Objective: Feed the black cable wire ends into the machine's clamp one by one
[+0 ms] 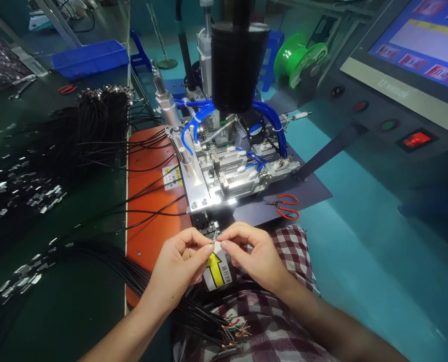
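Note:
My left hand point(177, 266) and my right hand point(256, 256) meet fingertip to fingertip at the front of the metal machine point(209, 186). Both are closed in a pinch. Between the fingertips shows a small shiny metal piece point(215, 235), too small to name. A bit of thin red wire appears at my right fingertips. What my left fingers grip is mostly hidden. Just below them is a white label with a yellow arrow point(217, 274). Under my left forearm runs a bundle of black cables point(122, 266), its stripped coloured wire ends point(234, 329) lying on the checked cloth over my lap.
Red-handled scissors point(287, 206) lie right of the machine. Black cables point(99, 113) with metal ends pile up at left, some crossing the orange plate point(148, 181). A black cylinder point(239, 68) hangs overhead. A control screen point(423, 45) stands at right, a blue bin point(90, 59) behind.

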The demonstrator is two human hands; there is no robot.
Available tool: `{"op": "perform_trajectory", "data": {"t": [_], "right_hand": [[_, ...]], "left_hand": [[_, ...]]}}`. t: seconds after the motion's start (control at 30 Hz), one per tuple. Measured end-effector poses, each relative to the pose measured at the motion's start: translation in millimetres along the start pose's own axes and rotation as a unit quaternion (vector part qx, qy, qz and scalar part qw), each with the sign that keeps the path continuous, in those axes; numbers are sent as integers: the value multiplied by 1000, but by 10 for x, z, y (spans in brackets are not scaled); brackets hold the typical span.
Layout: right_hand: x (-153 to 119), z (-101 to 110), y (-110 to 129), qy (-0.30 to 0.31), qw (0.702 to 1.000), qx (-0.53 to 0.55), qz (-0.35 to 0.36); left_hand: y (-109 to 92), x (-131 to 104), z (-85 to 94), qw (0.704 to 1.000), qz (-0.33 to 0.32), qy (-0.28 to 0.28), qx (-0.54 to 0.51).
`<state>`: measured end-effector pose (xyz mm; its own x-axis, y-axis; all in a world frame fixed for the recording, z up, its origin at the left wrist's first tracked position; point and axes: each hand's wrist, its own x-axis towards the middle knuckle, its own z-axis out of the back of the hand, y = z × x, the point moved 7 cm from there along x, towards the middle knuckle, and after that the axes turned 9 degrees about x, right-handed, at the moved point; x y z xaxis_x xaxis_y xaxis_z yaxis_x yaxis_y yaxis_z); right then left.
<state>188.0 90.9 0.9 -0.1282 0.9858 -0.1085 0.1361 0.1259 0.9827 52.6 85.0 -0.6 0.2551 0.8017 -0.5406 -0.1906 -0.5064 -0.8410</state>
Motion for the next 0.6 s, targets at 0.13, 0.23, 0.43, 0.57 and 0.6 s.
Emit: {"op": "perform_trajectory", "data": {"t": [0.13, 0.23, 0.43, 0.57, 0.6], "right_hand": [[-110, -54, -84, -32, 995, 50, -80], [-155, -81, -112, -42, 991, 57, -113], [-117, -26, -40, -23, 999, -12, -31], [-71, -13, 24, 10, 999, -50, 5], [-62, -1, 64, 4, 997, -73, 27]], "left_hand": [[-115, -56, 22, 987, -91, -71, 110], [-293, -174, 24, 928, -213, -159, 260], [-366, -213, -15, 882, -263, -172, 352], [-301, -167, 5, 913, -231, -140, 307], [-286, -161, 9, 917, -224, -136, 302]]}}
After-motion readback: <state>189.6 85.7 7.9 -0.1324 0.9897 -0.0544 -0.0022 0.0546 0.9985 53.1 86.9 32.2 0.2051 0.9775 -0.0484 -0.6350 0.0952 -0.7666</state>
